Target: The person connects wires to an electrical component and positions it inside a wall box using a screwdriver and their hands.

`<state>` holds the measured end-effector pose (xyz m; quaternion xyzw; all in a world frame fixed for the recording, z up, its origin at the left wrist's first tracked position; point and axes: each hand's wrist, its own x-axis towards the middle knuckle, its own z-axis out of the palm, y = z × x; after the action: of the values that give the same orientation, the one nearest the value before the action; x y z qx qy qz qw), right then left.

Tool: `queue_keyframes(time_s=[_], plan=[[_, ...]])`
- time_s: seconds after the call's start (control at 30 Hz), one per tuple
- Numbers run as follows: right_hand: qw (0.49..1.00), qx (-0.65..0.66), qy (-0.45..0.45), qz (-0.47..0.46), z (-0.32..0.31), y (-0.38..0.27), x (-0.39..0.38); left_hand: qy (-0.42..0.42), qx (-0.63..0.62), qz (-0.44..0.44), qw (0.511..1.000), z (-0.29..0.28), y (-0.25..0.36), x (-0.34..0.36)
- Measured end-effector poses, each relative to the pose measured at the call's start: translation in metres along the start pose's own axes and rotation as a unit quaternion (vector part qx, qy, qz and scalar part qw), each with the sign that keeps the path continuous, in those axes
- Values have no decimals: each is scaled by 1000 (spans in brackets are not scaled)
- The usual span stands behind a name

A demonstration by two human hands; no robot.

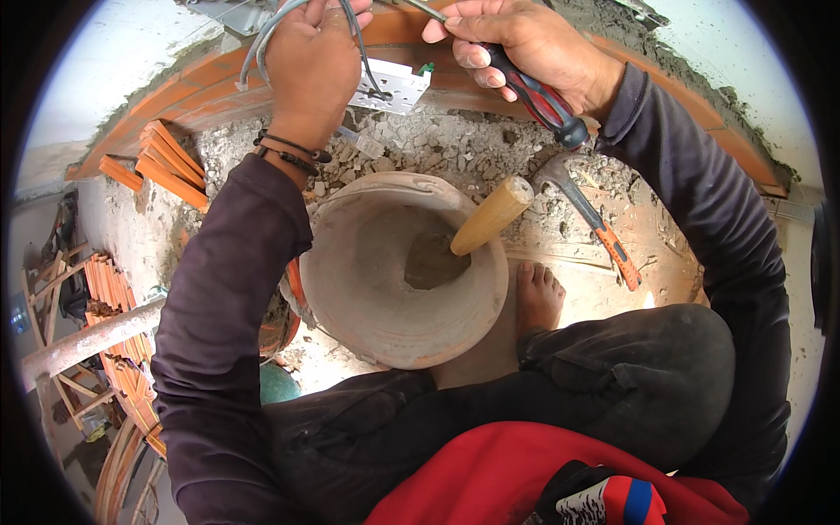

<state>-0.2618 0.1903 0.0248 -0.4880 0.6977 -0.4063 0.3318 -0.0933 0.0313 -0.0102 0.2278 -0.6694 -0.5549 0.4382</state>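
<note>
Grey rubble [446, 140] litters the surface, bounded along its far edge by curved orange brickwork [188, 92]. Both arms stretch toward that edge. The left hand [317, 57] is closed on thin grey cables [265, 39], a white perforated plate [395, 92] just to its right. The right hand [529, 45] clasps a red-and-black-handled screwdriver [535, 94], shaft pointing up-left past the fingertips, butt near the wrist.

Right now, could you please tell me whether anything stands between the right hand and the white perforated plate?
Nothing visible does: between the right hand, which holds the screwdriver, and the white perforated plate lies an open gap, with orange bricks behind. A gray cable crosses the plate's face.
</note>
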Motion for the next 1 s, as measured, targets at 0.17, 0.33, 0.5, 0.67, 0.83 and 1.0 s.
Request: queue_keyframes(time_s=[0.17,0.33,0.5,0.67,0.83,1.0], plan=[[1000,6,-4,7,2,0,1,9,11,-59,998,7,15,-3],[1000,12,-10,12,4,-1,10,56,108,3,993,16,13,-3],[1000,18,-16,17,2,-1,8,76,-48,-32,995,25,11,4],[999,22,-18,26,-1,1,10,58,-157,-52,985,20,5,9],[999,28,-17,31,-7,4,11,-29,191,104,976,7,11,-3],[999,34,-17,36,-6,2,14,47,-114,-49,991,20,17,-9]])
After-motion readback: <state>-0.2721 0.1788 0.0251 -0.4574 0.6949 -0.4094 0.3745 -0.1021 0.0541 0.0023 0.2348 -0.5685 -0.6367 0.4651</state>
